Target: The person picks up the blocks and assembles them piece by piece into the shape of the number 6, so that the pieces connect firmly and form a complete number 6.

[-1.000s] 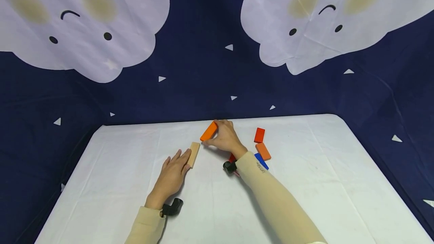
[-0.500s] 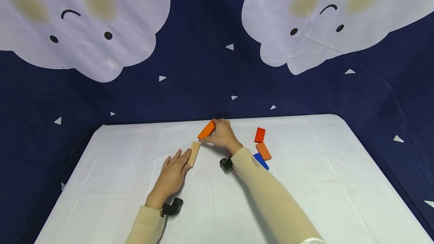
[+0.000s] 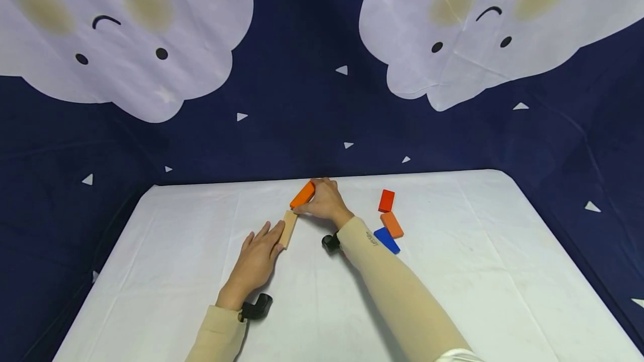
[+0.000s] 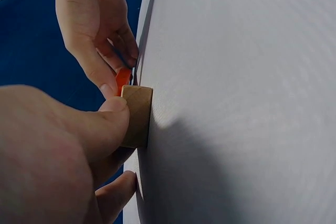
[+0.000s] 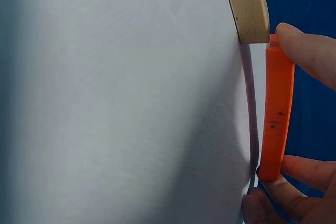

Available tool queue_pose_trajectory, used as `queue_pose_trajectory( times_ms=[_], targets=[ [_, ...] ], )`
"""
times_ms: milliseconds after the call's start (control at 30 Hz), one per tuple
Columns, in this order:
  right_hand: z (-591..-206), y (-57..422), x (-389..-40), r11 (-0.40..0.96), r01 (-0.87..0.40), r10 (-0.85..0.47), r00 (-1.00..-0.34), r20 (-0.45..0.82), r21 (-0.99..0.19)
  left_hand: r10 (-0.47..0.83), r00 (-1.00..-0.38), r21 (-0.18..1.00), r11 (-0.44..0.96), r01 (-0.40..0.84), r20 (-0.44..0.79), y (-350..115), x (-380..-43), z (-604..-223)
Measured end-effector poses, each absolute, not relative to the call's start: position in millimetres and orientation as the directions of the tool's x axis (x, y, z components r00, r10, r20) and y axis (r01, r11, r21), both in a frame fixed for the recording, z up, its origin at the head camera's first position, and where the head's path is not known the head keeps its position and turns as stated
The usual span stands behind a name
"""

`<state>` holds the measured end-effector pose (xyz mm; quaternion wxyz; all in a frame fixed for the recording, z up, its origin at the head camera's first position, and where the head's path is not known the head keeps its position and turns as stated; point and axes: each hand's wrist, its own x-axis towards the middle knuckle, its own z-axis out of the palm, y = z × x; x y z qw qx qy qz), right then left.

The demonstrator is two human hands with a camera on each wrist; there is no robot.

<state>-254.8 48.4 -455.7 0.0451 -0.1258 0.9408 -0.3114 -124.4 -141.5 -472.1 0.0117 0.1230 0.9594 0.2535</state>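
My left hand [image 3: 254, 264] lies at the left side of a plain wooden block [image 3: 289, 229] on the white table, and its thumb and fingers hold the block. Beyond that, my right hand [image 3: 327, 203] pinches an orange block [image 3: 303, 195] by its two ends. In the right wrist view, the orange block [image 5: 277, 114] has one end right by a corner of the wooden block [image 5: 248, 9]; whether they touch, I cannot tell. Seen from the left wrist, the thumb presses the wooden block [image 4: 137, 116], and only a bit of the orange block [image 4: 122, 78] shows behind it.
Right of my right forearm lie a red block [image 3: 386, 200], a second orange block [image 3: 392, 224] and a blue block [image 3: 387, 240], close together. The table's back edge runs just past my right hand, against a dark blue cloth [image 3: 297, 144] with white clouds.
My right hand has moved left and slightly nearer, bringing the orange block to the wooden block's far end. Its sleeve now covers a red piece seen earlier and uncovers more blue. The left hand stays put.
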Motion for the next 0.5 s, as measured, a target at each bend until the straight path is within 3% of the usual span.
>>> queue_pose_trajectory(
  times_ms=[500],
  targets=[
    [-459.8, 45.1, -255.1, 0.812, -0.218, -0.265, -0.964, -0.009, -0.542, 0.259, -0.964, 0.473, 0.843, 0.257, 0.063, -141.8, -124.1, -473.6]
  ],
)
